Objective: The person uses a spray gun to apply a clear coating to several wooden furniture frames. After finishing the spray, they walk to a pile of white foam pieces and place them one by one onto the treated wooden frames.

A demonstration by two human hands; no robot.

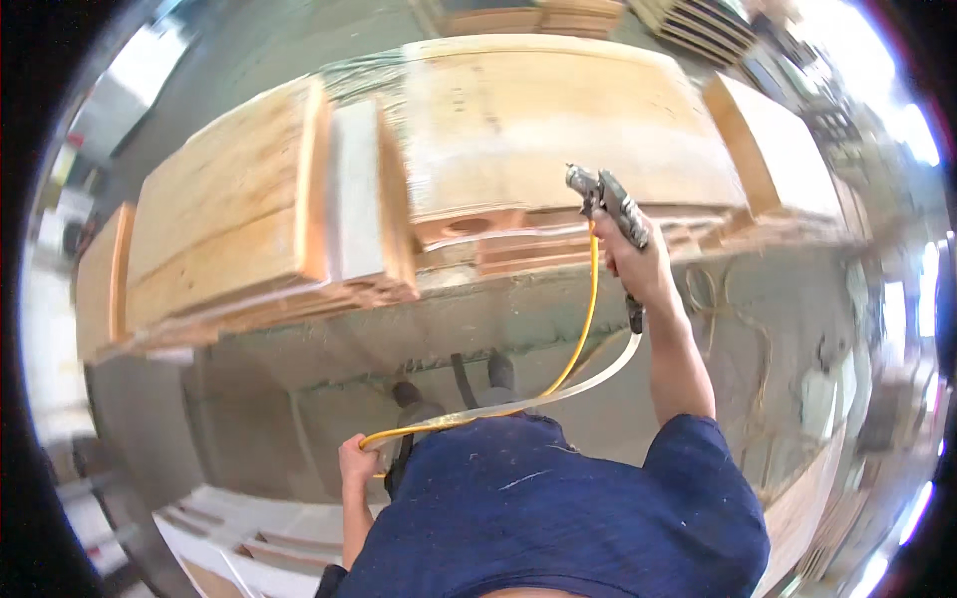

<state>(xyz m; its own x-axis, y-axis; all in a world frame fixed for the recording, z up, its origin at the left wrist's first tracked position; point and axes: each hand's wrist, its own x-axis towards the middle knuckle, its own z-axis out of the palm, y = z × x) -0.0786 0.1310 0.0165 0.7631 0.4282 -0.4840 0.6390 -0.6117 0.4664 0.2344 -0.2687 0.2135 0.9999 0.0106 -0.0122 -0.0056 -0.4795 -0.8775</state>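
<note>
My right hand (643, 264) is closed around the grip of a metal spray gun (620, 207), held out over the near edge of a broad light wooden panel (558, 120). From the gun trail a yellow hose (595, 289) and a thicker clear hose (598, 377). Both hoses curve back across the front of my body to my left hand (357, 460), whose fingers are wrapped round them at my left side. Left of the broad panel stand a narrow whitish board (357, 189) and a thick wooden block-like panel (224, 189). Another wooden box-like piece (783, 149) sits at its right end.
The wooden pieces rest in a row across a low wooden support (538, 254). Behind my left side is a white slatted pallet (279, 533). A loose hose (763, 349) lies coiled on the floor to the right. Stacked slatted wood (698, 25) stands at the far side.
</note>
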